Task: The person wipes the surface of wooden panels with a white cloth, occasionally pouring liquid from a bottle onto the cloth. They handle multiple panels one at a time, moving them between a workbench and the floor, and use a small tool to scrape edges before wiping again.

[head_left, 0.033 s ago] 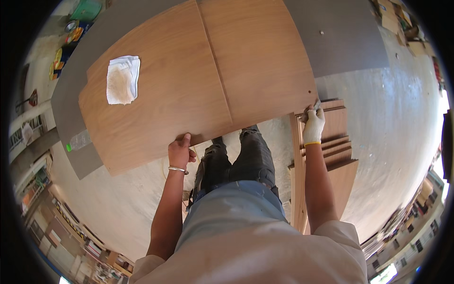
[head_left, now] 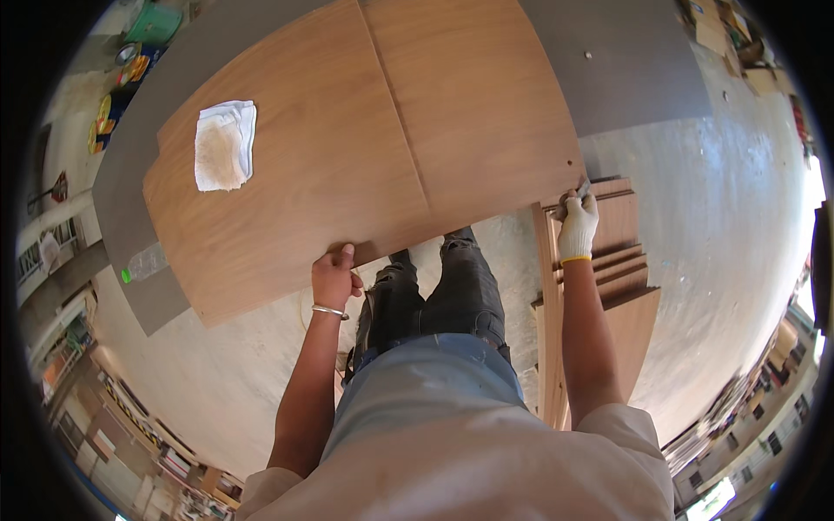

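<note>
A large brown wood-grain panel [head_left: 304,165] with a seam across it lies flat on a grey table [head_left: 643,78]. My bare left hand [head_left: 334,276], a bangle at its wrist, is closed on the panel's near edge, thumb on top and fingers curled below. At the near right corner, my right hand [head_left: 577,227] wears a white knitted glove. Its fingers are closed round a small grey flat-bladed tool [head_left: 584,187], mostly hidden, held against the panel's edge. A small dark hole [head_left: 570,162] shows in the panel close by.
A folded, stained white cloth [head_left: 224,146] rests on the panel's left part. Beside the left edge lies a clear bottle with a green cap [head_left: 127,275]. Several brown boards [head_left: 621,260] are stacked below my right hand. A green bucket [head_left: 154,22] stands far left.
</note>
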Available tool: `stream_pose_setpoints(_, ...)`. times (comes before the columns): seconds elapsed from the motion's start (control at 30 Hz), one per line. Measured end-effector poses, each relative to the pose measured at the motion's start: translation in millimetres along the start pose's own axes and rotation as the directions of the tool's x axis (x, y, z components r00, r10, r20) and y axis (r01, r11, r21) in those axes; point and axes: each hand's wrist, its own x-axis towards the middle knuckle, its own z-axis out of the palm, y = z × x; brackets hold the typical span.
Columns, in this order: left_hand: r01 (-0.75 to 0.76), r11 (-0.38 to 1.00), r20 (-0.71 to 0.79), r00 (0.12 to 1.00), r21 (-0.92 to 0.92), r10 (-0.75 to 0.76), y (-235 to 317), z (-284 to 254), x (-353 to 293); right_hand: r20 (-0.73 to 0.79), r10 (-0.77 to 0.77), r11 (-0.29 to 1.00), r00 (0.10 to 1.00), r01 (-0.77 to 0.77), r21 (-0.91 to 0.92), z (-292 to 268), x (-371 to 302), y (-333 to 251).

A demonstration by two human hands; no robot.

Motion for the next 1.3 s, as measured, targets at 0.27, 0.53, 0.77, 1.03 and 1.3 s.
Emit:
stream_pose_setpoints(0.27,-0.72,0.133,0.423,0.535,0.681,0.731,-77.7,-11.7,-27.9,-0.008,-0.065,0.962,0.998,0.06,-0.267,-28.1,-3.5,11.2)
stream_pose_setpoints(0.53,-0.733,0.104,0.433,0.504,0.673,0.747,-156.3,-49.6,-33.8,0.187,-0.26,0.366,0.947,0.276,-0.889,-42.8,43.8,-10.5)
stream_pose_setpoints(0.77,-0.58,0.167,0.232,0.549,0.797,0.803,-160.9,-89.8,-3.8,0.269,-0.337,0.104,0.902,0.319,-0.942,-11.8,8.3,-1.4)
stream_pose_setpoints(1.03,-0.614,0.221,0.197,0.538,0.757,0.819,-162.7,-86.0,-0.6,0.38,-0.154,-0.01,0.912,0.383,-0.924,91.5,-141.7,55.7)
stream_pose_setpoints(1.3,-0.665,0.211,0.297,0.565,0.716,0.77,-157.5,-107.9,-0.4,0.48,0.054,0.027,0.876,0.479,-0.877,179.6,-266.9,109.0)
